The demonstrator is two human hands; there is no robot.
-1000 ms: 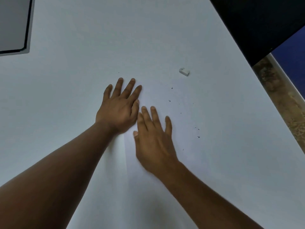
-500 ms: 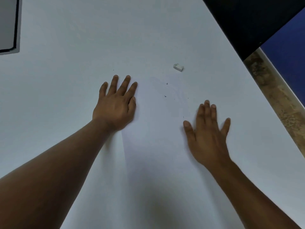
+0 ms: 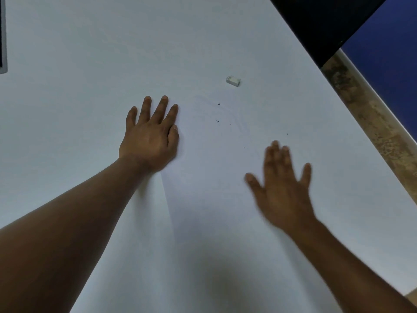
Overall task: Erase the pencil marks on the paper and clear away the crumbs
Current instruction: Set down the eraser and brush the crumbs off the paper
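Right hand: nearest to us, the right hand [image 3: 282, 188] is lying palm down at about 4 o'clock in the view, fingers straight and spread, gripping nothing; it is blurring, so I cannot tell whether it is touching the sheet.
Paper: the paper [image 3: 203, 211] is lying flat on the worktop [image 3: 67, 64], running up the middle between the two arms, its left edge showing as a faint line beside the left forearm.
Left hand: the left hand [image 3: 151, 138] is resting flat at about 10 o'clock, fingers straight and close together, holding nothing, its thumb side pressing along the paper's left edge.
Crumbs: dark crumbs [image 3: 217, 121] are sitting scattered at about 12 o'clock, between and beyond the two hands, with a few stray specks trailing toward 2 o'clock.
Eraser: the small white eraser [image 3: 232, 80] is lying farther out at about 1 o'clock, well apart from both hands, beyond the crumbs.
Far left: a dark-edged panel [image 3: 2, 41] is peeking in at 9 o'clock, at the frame's edge.
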